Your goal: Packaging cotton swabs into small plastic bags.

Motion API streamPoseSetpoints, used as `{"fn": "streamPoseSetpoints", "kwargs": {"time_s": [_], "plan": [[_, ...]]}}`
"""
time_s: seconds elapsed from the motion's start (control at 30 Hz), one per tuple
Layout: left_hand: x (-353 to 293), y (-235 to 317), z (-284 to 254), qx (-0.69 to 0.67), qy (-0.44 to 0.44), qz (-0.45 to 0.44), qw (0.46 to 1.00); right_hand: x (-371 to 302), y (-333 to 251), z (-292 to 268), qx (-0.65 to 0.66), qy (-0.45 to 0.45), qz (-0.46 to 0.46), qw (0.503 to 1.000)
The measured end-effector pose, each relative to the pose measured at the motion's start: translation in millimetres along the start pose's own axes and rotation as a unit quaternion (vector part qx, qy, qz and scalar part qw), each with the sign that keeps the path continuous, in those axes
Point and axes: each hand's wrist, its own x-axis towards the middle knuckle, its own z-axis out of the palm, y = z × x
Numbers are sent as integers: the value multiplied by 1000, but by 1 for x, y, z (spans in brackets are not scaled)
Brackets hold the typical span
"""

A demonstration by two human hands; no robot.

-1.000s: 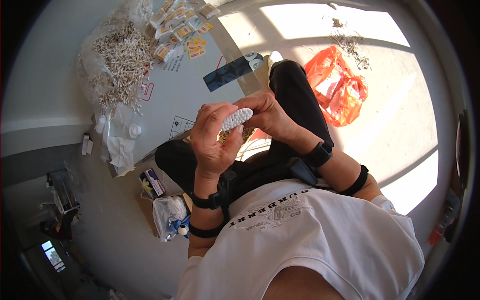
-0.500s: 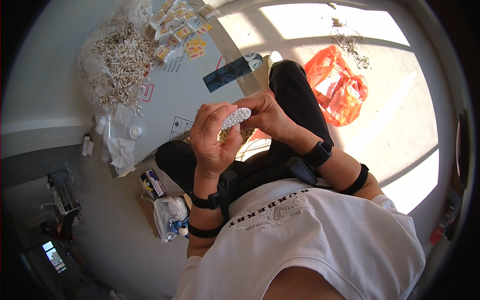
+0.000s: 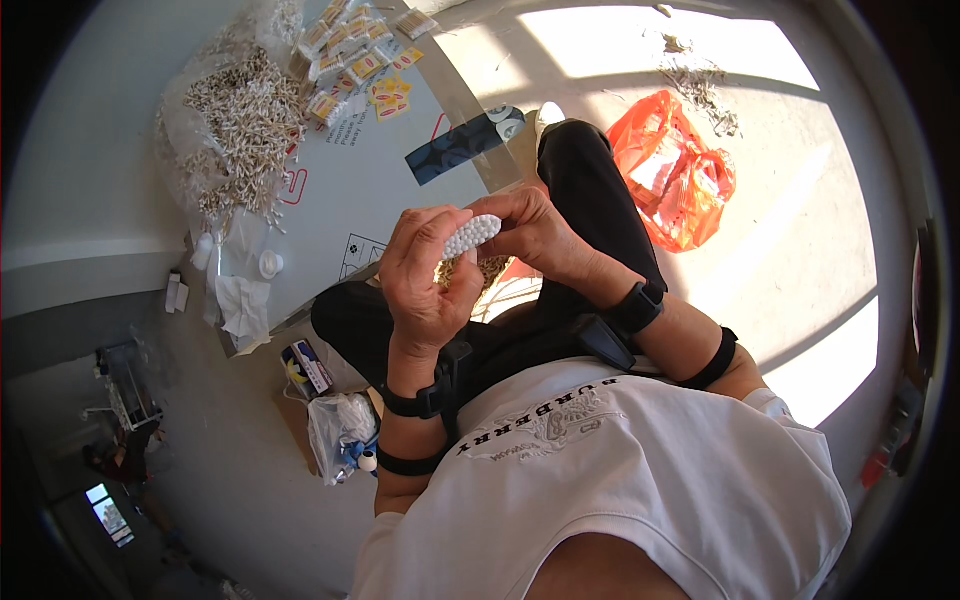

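Note:
A bundle of cotton swabs [image 3: 472, 236] is held between my two hands above my lap, its white tips packed close together and facing up. My left hand [image 3: 430, 265] is closed around the bundle's left side, with the thumb pressed against it from below. The fingers of my right hand [image 3: 535, 235] pinch the bundle's right end; just what the fingertips grip there is partly hidden. Below the hands, more swabs [image 3: 490, 270] show in part, mostly covered by my fingers.
On the grey board [image 3: 330, 200] at left lie a clear bag of loose swabs [image 3: 245, 115], several small swab packs [image 3: 345, 45] and yellow printed cards [image 3: 390, 95]. A dark blue patterned strip [image 3: 465, 146] lies along its edge. An orange plastic bag [image 3: 670, 175] sits on the floor at right.

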Motion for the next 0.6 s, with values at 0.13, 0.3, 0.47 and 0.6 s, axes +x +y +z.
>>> {"fn": "streamPoseSetpoints", "kwargs": {"time_s": [0.13, 0.3, 0.47, 0.6], "plan": [[-1, 0, 1, -6, 6, -3, 1000, 0, 0, 1, 10, 3, -5, 1000], [-2, 6, 5, -38, 49, -51, 997, 0, -3, 3, 18, 2, 0, 1000], [-2, 1, 2, -24, 31, -11, 999, 0, -4, 2, 10, -2, 5, 1000], [-1, 3, 2, -29, 30, -18, 999, -1, -3, 2, 3, 1, -2, 1000]]}}
